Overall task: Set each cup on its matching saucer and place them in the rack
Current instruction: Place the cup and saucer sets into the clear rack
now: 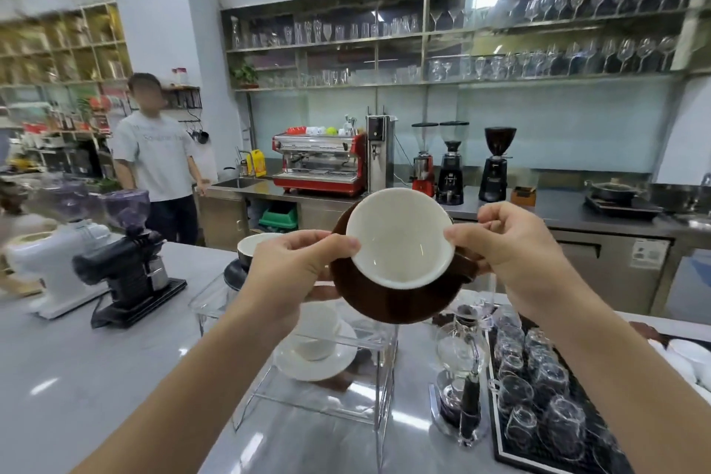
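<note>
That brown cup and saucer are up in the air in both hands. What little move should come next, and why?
Probably lower the pair toward the clear acrylic rack and level it. The brown cup sits tilted on its brown saucer, pinched by the left hand and right hand. A white cup on a white saucer fills the lower shelf and a dark cup stands on top at the left.

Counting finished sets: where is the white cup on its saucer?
Head view, lower centre: the white cup sits on its saucer inside the clear rack, below the raised brown cup.
</note>
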`<state>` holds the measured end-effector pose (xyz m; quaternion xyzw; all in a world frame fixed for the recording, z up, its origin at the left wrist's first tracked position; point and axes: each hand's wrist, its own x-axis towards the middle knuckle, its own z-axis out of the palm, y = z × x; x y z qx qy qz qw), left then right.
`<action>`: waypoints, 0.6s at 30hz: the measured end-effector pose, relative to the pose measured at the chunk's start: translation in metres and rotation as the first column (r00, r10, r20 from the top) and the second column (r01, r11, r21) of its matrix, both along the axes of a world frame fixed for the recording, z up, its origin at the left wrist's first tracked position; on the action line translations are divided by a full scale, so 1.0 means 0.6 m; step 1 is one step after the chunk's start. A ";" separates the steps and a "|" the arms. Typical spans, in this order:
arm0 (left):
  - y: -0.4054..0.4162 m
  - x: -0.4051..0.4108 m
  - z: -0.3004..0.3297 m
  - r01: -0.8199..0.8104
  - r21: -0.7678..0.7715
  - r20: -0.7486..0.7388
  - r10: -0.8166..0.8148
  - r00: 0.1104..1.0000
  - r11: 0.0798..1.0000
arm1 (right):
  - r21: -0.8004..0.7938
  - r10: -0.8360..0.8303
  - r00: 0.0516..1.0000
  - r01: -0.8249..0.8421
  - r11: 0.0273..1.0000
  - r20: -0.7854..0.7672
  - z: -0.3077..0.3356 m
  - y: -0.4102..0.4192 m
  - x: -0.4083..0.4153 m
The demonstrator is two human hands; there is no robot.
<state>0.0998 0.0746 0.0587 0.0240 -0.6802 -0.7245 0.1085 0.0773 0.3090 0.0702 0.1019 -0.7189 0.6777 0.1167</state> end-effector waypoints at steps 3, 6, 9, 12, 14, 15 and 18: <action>-0.019 -0.025 0.011 -0.017 0.036 0.036 0.016 0.999 0.999 | 0.043 0.026 0.999 -0.027 0.999 0.035 0.015 -0.023 -0.038; -0.033 -0.052 0.011 -0.040 0.075 0.077 0.034 0.996 0.996 | 0.087 0.044 0.995 -0.052 0.995 0.085 0.018 -0.040 -0.077; -0.042 -0.080 0.001 -0.066 0.097 0.132 0.053 0.990 0.993 | 0.120 0.070 0.986 -0.088 0.989 0.151 0.016 -0.049 -0.111; -0.049 -0.107 -0.015 -0.078 0.126 0.188 0.054 0.981 0.989 | 0.191 0.091 0.974 -0.131 0.973 0.206 0.013 -0.058 -0.140; -0.052 -0.123 -0.025 -0.074 0.137 0.228 0.041 0.973 0.988 | 0.216 0.087 0.967 -0.141 0.966 0.241 0.010 -0.063 -0.157; -0.052 -0.127 -0.029 -0.072 0.148 0.247 0.033 0.968 0.986 | 0.225 0.084 0.962 -0.144 0.964 0.258 0.009 -0.066 -0.165; -0.053 -0.137 -0.042 -0.078 0.176 0.282 0.026 0.959 0.981 | 0.245 0.079 0.947 -0.159 0.956 0.311 0.005 -0.070 -0.188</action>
